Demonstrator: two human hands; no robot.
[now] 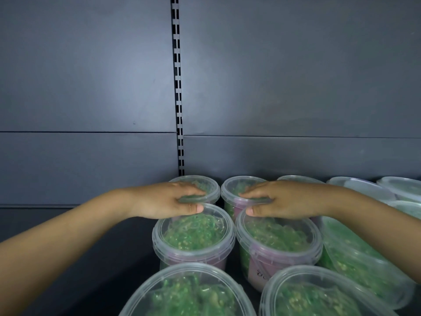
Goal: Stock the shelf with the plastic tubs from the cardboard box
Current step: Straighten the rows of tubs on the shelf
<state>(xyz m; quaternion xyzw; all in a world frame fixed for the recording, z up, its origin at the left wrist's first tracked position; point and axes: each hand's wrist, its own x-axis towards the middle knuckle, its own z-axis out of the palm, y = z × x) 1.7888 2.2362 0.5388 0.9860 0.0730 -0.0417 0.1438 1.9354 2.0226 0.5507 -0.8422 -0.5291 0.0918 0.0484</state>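
A slotted upright (178,87) ran vertically between two dark grey panels. Its slots were arranged in two columns at a regular pitch. The left back panel (86,65) and the right back panel (296,65) were each crossed by one horizontal seam (86,132) in the lower half. A diffuse light reflection (136,74) lay on the left back panel, beside the slotted upright.

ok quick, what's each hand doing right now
left hand: grips the back left tub by its lid, fingers on top, thumb at the near rim
right hand: grips the tub beside it the same way
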